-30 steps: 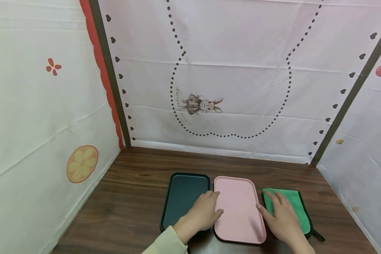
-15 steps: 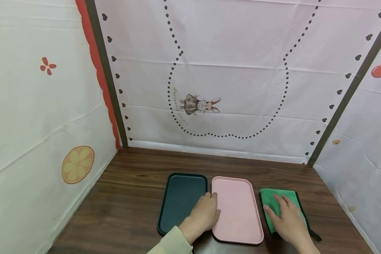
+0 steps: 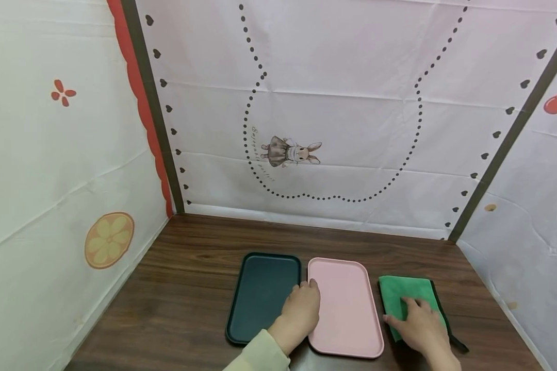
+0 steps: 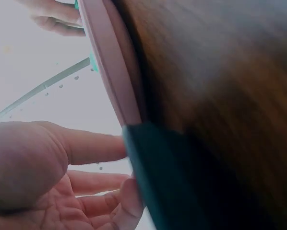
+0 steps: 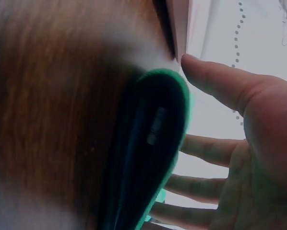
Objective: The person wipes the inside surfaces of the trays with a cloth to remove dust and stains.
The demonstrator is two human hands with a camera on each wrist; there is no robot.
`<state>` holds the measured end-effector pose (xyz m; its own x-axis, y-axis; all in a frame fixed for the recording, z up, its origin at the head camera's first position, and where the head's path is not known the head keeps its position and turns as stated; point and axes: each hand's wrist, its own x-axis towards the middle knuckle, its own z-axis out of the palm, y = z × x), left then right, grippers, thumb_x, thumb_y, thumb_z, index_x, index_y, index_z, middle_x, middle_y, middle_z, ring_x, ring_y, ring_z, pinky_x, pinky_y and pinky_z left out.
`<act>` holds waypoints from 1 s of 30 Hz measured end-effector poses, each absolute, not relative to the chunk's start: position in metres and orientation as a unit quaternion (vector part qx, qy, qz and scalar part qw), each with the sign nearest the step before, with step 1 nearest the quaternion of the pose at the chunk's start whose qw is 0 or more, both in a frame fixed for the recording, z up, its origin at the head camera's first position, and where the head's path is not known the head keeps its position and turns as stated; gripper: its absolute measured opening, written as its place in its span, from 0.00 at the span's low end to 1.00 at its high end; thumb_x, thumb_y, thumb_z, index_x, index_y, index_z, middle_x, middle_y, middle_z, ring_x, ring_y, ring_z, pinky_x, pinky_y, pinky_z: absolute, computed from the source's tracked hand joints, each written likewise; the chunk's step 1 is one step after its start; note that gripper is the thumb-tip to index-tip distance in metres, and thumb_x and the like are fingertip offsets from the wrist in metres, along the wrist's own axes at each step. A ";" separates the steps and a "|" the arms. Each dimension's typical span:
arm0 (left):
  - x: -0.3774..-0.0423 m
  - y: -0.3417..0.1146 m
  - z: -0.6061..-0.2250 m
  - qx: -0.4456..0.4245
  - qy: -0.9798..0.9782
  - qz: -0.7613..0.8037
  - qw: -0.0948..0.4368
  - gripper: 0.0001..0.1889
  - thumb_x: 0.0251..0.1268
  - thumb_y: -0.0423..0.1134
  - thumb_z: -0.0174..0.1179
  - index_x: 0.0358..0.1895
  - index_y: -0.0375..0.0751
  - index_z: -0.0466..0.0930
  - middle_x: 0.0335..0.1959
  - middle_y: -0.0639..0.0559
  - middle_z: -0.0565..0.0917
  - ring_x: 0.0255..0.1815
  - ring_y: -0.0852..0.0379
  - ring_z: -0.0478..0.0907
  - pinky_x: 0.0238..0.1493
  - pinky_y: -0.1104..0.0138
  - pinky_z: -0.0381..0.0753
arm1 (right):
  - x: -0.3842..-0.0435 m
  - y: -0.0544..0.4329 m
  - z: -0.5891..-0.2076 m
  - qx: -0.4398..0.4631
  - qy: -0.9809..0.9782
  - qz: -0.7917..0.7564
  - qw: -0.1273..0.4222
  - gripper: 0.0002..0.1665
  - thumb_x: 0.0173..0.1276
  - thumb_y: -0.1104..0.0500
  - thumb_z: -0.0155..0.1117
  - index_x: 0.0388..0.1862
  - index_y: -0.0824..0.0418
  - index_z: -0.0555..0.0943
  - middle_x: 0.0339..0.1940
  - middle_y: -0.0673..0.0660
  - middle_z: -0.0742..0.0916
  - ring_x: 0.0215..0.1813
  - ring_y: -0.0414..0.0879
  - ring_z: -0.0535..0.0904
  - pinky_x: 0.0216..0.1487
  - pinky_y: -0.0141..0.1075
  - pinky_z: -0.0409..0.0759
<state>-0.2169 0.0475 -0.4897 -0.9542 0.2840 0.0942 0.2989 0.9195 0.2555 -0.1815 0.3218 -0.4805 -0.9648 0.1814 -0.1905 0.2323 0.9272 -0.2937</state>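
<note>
A dark green tray [image 3: 260, 293] and a pink tray [image 3: 345, 309] lie side by side on the table. Over their adjoining long edges is my left hand [image 3: 300, 312], fingers bent downward. The left wrist view has its thumb and fingertips right at the rim of the dark green tray [image 4: 155, 177], with a gap between thumb and fingers. To the right lies a folded green cloth [image 3: 392, 293] with black edging. My right hand [image 3: 420, 324] is over this cloth, fingers slightly bent; in the right wrist view its thumb and fingers are spread beside the folded edge [image 5: 148, 139].
The brown wood-grain table [image 3: 176, 299] extends to the left of the trays. White printed sheets [image 3: 353, 129] enclose it at the back and both sides. A black strap [image 3: 458, 344] sticks out from the cloth's near right corner.
My right hand has moved right from the pink tray's edge and down onto the cloth area. My left hand's thumb has drawn in toward its fingers at the trays' edges.
</note>
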 end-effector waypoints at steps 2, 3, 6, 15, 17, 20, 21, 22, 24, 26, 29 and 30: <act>-0.218 0.048 -0.491 -0.149 -0.979 -0.135 0.031 0.32 0.58 0.32 0.73 0.68 0.31 0.75 0.49 0.35 0.84 0.47 0.41 0.84 0.43 0.55 0.87 | -0.184 0.321 -0.482 0.110 0.978 -0.156 0.087 0.63 0.62 0.25 0.67 0.72 0.77 0.67 0.65 0.85 0.71 0.63 0.85 0.68 0.59 0.73 0.71; -0.218 0.047 -0.491 -0.149 -0.979 -0.135 0.035 0.32 0.58 0.32 0.74 0.67 0.32 0.75 0.47 0.36 0.84 0.45 0.41 0.85 0.41 0.55 0.87 | -0.185 0.321 -0.482 0.113 0.977 -0.156 0.090 0.63 0.62 0.26 0.68 0.72 0.77 0.67 0.65 0.85 0.71 0.63 0.85 0.68 0.59 0.73 0.72; -0.220 0.046 -0.491 -0.150 -0.979 -0.132 0.047 0.31 0.57 0.32 0.74 0.65 0.34 0.76 0.43 0.38 0.85 0.38 0.42 0.86 0.34 0.56 0.86 | -0.189 0.320 -0.482 0.116 0.977 -0.150 0.095 0.64 0.62 0.26 0.69 0.73 0.77 0.65 0.64 0.85 0.72 0.61 0.84 0.69 0.57 0.72 0.73; -0.225 0.042 -0.491 -0.147 -0.972 -0.170 0.074 0.24 0.53 0.31 0.73 0.54 0.37 0.77 0.33 0.43 0.86 0.29 0.43 0.86 0.27 0.55 0.83 | -0.191 0.315 -0.485 0.118 0.977 -0.151 0.091 0.55 0.67 0.34 0.69 0.74 0.74 0.64 0.64 0.84 0.70 0.58 0.83 0.72 0.50 0.71 0.76; -0.225 0.042 -0.490 -0.150 -0.970 -0.180 0.070 0.23 0.53 0.30 0.73 0.53 0.37 0.76 0.32 0.42 0.86 0.27 0.43 0.85 0.26 0.56 0.82 | -0.192 0.314 -0.486 0.121 0.977 -0.151 0.091 0.55 0.67 0.34 0.69 0.74 0.74 0.64 0.64 0.84 0.70 0.58 0.82 0.72 0.50 0.71 0.76; -0.224 0.042 -0.489 -0.148 -0.967 -0.200 0.058 0.23 0.53 0.30 0.72 0.53 0.36 0.76 0.29 0.41 0.86 0.26 0.42 0.85 0.24 0.55 0.81 | -0.192 0.315 -0.487 0.124 0.976 -0.151 0.096 0.56 0.67 0.34 0.69 0.74 0.74 0.64 0.65 0.84 0.70 0.59 0.82 0.72 0.50 0.71 0.76; -0.225 0.042 -0.489 -0.146 -0.966 -0.205 0.054 0.23 0.53 0.30 0.71 0.53 0.35 0.76 0.28 0.41 0.86 0.25 0.42 0.85 0.24 0.56 0.80 | -0.192 0.315 -0.487 0.124 0.976 -0.152 0.097 0.56 0.67 0.33 0.69 0.74 0.74 0.64 0.65 0.84 0.70 0.59 0.82 0.71 0.50 0.71 0.76; -0.225 0.042 -0.488 -0.144 -0.965 -0.212 0.049 0.22 0.54 0.30 0.71 0.53 0.35 0.76 0.27 0.40 0.86 0.25 0.42 0.85 0.23 0.55 0.80 | -0.192 0.316 -0.487 0.124 0.975 -0.153 0.099 0.57 0.67 0.32 0.69 0.74 0.75 0.64 0.64 0.84 0.70 0.59 0.82 0.71 0.50 0.70 0.76; -0.226 0.042 -0.487 -0.137 -0.964 -0.224 0.041 0.21 0.55 0.30 0.69 0.53 0.34 0.77 0.27 0.40 0.86 0.26 0.42 0.85 0.24 0.55 0.80 | -0.192 0.316 -0.487 0.124 0.975 -0.155 0.099 0.56 0.67 0.33 0.69 0.74 0.74 0.63 0.65 0.84 0.69 0.59 0.83 0.71 0.50 0.71 0.76; -0.227 0.042 -0.485 -0.129 -0.963 -0.234 0.031 0.19 0.57 0.31 0.67 0.53 0.32 0.78 0.28 0.38 0.86 0.28 0.41 0.86 0.26 0.54 0.81 | -0.192 0.316 -0.487 0.123 0.975 -0.155 0.098 0.55 0.67 0.34 0.69 0.74 0.74 0.63 0.65 0.84 0.70 0.59 0.83 0.71 0.50 0.71 0.76; -0.228 0.041 -0.484 -0.116 -0.962 -0.246 0.017 0.20 0.61 0.34 0.63 0.56 0.28 0.80 0.34 0.35 0.87 0.32 0.40 0.87 0.30 0.51 0.83 | -0.193 0.315 -0.487 0.122 0.976 -0.151 0.095 0.55 0.68 0.35 0.68 0.73 0.75 0.63 0.62 0.84 0.71 0.57 0.82 0.72 0.50 0.71 0.76; -0.229 0.041 -0.484 -0.114 -0.961 -0.251 0.013 0.21 0.63 0.34 0.62 0.58 0.27 0.79 0.35 0.34 0.88 0.33 0.39 0.87 0.30 0.51 0.84 | -0.193 0.315 -0.488 0.121 0.977 -0.148 0.094 0.55 0.67 0.34 0.68 0.73 0.75 0.64 0.61 0.83 0.72 0.56 0.81 0.73 0.49 0.70 0.77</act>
